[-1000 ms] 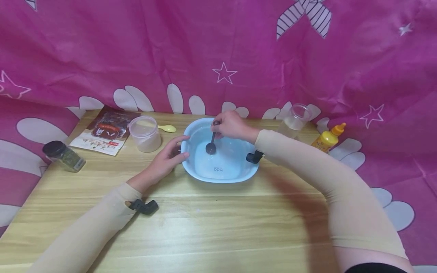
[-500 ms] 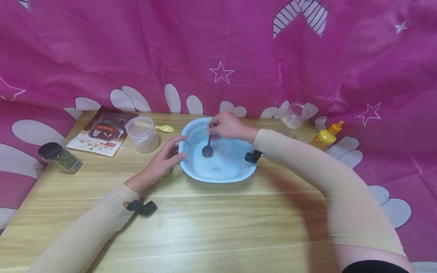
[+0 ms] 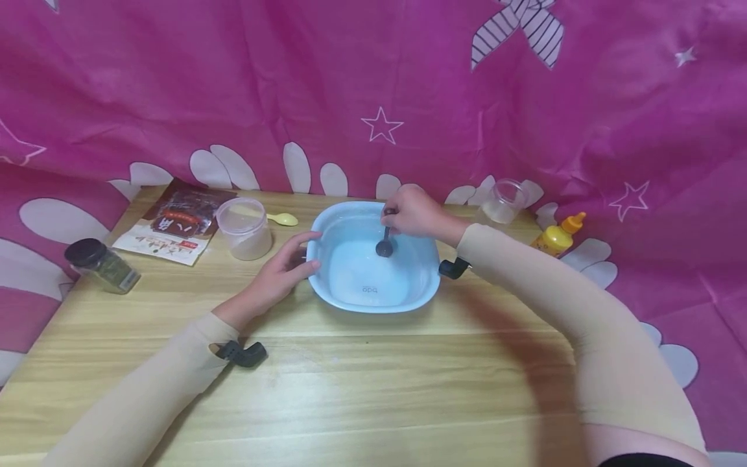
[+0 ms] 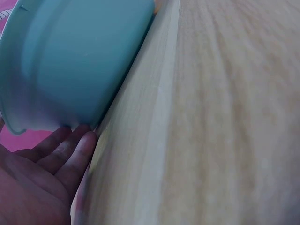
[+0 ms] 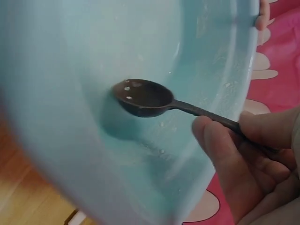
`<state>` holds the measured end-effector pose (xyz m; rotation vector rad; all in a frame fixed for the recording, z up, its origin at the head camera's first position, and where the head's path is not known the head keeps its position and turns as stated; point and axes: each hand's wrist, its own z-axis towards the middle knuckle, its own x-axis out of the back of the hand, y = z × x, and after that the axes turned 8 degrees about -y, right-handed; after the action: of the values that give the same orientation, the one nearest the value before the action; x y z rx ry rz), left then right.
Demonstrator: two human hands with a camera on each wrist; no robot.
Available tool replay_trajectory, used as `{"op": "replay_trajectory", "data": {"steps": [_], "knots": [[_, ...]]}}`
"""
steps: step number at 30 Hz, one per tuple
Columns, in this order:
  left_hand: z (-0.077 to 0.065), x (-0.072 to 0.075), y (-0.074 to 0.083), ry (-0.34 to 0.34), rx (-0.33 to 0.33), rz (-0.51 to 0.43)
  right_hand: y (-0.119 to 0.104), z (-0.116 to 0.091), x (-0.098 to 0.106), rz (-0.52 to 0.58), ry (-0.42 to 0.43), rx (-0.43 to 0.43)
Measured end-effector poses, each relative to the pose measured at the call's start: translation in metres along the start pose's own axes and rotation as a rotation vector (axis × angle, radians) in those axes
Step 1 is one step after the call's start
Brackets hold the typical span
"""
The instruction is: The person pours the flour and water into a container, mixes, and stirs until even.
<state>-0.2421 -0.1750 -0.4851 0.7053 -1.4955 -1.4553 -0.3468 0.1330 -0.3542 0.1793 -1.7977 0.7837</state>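
A light blue plastic basin (image 3: 373, 299) stands on the wooden table. My left hand (image 3: 279, 275) holds its left rim, with thumb and index finger at the edge. In the left wrist view, the other fingers (image 4: 77, 154) lie against the basin's outer wall. Over the basin's far side, my right hand (image 3: 417, 214) pinches the thin handle of a dark brown measuring spoon (image 5: 145, 96). Its bowl faces up inside the basin and shows bright glints; how much it holds is hard to tell. Droplets dot the basin's inner wall in the right wrist view.
At the left are a black-lidded spice jar (image 3: 105, 266), a brown-and-white packet (image 3: 177, 220), a clear tub (image 3: 245, 235) and a yellow spoon (image 3: 284, 219). Behind my right arm stand a clear container (image 3: 500, 206) and a yellow squeeze bottle (image 3: 554, 240). A pink curtain (image 3: 245, 84) hangs behind the table.
My right hand shifts the brown measuring spoon a little left, then right and slightly farther back within the basin. My left hand keeps its place on the rim.
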Motion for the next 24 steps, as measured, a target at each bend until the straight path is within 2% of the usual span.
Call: {"op": "replay_trajectory", "data": {"steps": [4, 7, 11, 19, 21, 24], "knots": [[0.001, 0.000, -0.002, -0.003, 0.005, -0.011, -0.003, -0.013, 0.000, 0.016, -0.059, -0.005], [0.001, 0.001, -0.002, -0.005, -0.001, -0.013, -0.010, -0.024, -0.003, 0.067, -0.125, -0.023], [0.000, 0.001, 0.000, -0.001, -0.007, -0.006, -0.023, -0.031, -0.012, 0.137, -0.209, 0.000], [-0.002, -0.001, 0.003, -0.003, -0.005, -0.003, -0.049, -0.016, -0.028, 0.269, -0.322, 0.068], [-0.001, -0.001, 0.002, -0.008, -0.010, -0.006, -0.052, -0.009, -0.029, 0.298, -0.322, 0.077], [-0.001, -0.002, 0.003, -0.011, -0.013, -0.012, -0.053, 0.001, -0.028, 0.294, -0.271, 0.100]]}}
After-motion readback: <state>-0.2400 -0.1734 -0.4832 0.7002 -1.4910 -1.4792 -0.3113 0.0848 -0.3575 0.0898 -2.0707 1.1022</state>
